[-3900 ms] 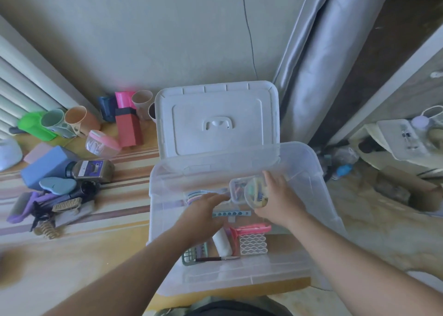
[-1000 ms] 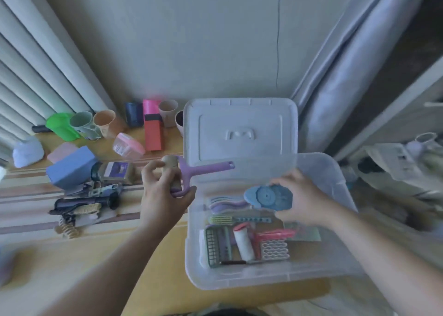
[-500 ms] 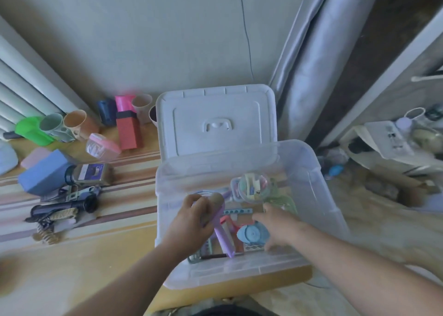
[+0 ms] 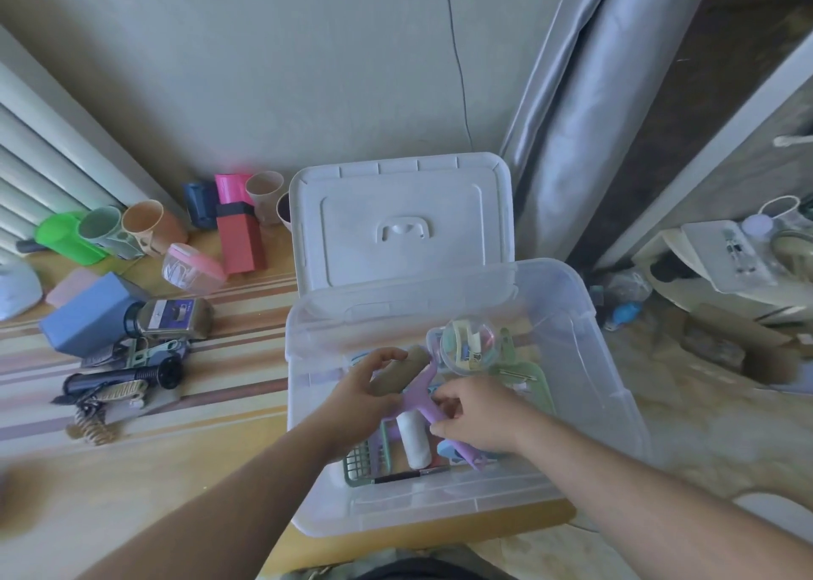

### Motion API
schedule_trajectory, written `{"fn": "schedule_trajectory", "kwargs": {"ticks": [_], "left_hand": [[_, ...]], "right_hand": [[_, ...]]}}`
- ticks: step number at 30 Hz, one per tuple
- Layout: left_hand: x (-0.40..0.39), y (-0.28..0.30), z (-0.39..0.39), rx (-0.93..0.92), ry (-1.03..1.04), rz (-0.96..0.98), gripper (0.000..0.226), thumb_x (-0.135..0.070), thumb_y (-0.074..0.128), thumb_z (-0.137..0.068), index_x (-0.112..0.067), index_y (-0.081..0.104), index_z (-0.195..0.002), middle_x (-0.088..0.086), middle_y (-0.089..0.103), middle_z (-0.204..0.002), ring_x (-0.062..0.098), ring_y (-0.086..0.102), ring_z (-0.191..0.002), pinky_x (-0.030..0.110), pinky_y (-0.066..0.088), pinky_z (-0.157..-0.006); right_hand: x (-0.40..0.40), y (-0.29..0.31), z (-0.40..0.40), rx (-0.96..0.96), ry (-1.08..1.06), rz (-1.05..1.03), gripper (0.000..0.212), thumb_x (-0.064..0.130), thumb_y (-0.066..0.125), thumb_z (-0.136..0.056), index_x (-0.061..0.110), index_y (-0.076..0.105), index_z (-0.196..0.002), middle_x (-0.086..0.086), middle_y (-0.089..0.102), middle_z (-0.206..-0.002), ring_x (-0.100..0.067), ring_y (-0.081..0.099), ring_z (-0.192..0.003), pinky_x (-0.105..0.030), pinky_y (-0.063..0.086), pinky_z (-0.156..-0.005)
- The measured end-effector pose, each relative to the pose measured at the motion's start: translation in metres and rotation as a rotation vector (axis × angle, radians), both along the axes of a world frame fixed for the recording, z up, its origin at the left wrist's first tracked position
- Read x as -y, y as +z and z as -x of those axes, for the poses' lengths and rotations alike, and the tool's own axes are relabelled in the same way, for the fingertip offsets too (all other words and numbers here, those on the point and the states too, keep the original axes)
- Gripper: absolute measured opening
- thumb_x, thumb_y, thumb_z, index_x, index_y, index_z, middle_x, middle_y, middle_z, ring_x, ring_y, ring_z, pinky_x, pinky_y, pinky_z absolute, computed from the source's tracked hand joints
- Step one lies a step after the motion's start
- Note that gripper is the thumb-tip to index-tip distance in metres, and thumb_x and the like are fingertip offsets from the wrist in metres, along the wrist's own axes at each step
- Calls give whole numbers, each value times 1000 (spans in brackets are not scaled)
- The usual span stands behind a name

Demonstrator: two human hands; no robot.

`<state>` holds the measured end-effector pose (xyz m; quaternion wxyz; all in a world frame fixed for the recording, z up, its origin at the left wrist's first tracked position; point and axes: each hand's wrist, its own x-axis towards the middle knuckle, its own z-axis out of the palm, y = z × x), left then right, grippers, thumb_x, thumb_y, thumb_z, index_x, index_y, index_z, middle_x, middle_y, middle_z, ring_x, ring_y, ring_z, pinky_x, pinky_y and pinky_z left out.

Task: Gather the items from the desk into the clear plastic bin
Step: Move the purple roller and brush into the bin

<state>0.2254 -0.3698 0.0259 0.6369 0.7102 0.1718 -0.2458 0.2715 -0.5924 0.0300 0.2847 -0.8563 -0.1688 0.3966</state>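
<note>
- The purple roller (image 4: pixel 422 399) lies inside the clear plastic bin (image 4: pixel 589 386), over the other things there. Its smooth plastic handle runs from upper left down toward the near right, and its tan, dull cylinder (image 4: pixel 398 375) slants up to the right.
- The left hand (image 4: pixel 360 399) curls round the tan cylinder from the left side.
- The right hand (image 4: pixel 477 412) pinches the purple handle near its middle, fingers bent.
- Under them sit a white roll (image 4: pixel 413 441), a green slotted basket (image 4: pixel 363 460) and a round clear tub (image 4: pixel 468 344) of pastel clips.
- The bin's white lid (image 4: pixel 400 223) stands open behind it.
- On the striped desk (image 4: pixel 246 359) to the left lie cups (image 4: pixel 149 227), a blue box (image 4: pixel 88 313) and a red box (image 4: pixel 239 238).
</note>
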Motion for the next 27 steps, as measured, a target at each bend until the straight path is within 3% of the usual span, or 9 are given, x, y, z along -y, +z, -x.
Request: {"fn": "schedule_trajectory", "kwargs": {"ticks": [3,6,10,13,17,20,22,25,27], "left_hand": [[-1,3,-3,82,-36,-242,53,-6,68,-82,-47,63,-116,2,54,-134,19,62,-81,34,55,-70],[-8,4,-3,354,-197,-845,48,-11,70,-82,-42,64,-118,-2,43,-150,25,53,-123,39,55,-91],[-18,7,13,549,-417,-1129,46,-21,79,-68,-37,70,-110,0,58,-132,33,49,-128,47,50,-100],[-24,4,29,538,-529,-1239,51,-21,78,-63,-34,68,-111,9,58,-126,43,47,-127,54,43,-107],[-27,-2,41,527,-607,-1317,76,-20,82,-57,-34,56,-127,10,58,-129,45,43,-129,60,35,-113],[-28,-2,42,507,-636,-1360,68,-29,86,-56,-31,64,-120,11,59,-129,49,40,-133,65,31,-113],[-31,0,41,479,-650,-1382,62,-35,91,-52,-28,71,-111,12,60,-129,50,41,-134,69,29,-113],[-35,-2,37,512,-620,-1408,48,-37,86,-61,-26,73,-106,10,58,-130,49,42,-135,67,21,-118],[-40,-3,35,567,-563,-1384,41,-39,79,-69,-29,73,-108,8,56,-132,46,40,-136,65,18,-120]], "right_hand": [[-14,-6,0,59,-26,6,17,31,71,-86,19,63,-77,0,67,-70,-19,60,-66,-33,43,-61],[-35,-20,-2,64,-118,41,26,35,69,-85,19,57,-68,4,57,-60,-12,51,-58,-30,37,-56],[-70,-38,-7,79,-196,115,28,33,65,-82,15,54,-64,-2,57,-57,-15,55,-54,-30,35,-49],[-97,-44,-1,37,-205,73,33,27,63,-84,16,48,-57,1,52,-54,-13,49,-52,-29,29,-47],[-116,-44,8,-6,-192,29,20,21,53,-85,15,60,-67,-3,65,-70,-13,55,-60,-29,39,-52],[-112,-51,14,5,-192,-26,18,26,58,-85,19,55,-68,5,59,-68,-11,53,-62,-32,45,-58],[-101,-51,14,65,-152,-40,11,35,64,-86,24,65,-86,8,66,-84,-13,61,-79,-37,54,-77],[-79,-43,7,234,-27,-7,44,34,69,-91,33,60,-134,11,55,-131,-14,55,-119,-33,48,-95],[-69,-32,2,464,53,27,58,26,72,-87,30,53,-142,7,48,-141,-19,50,-127,-36,50,-96]]}}
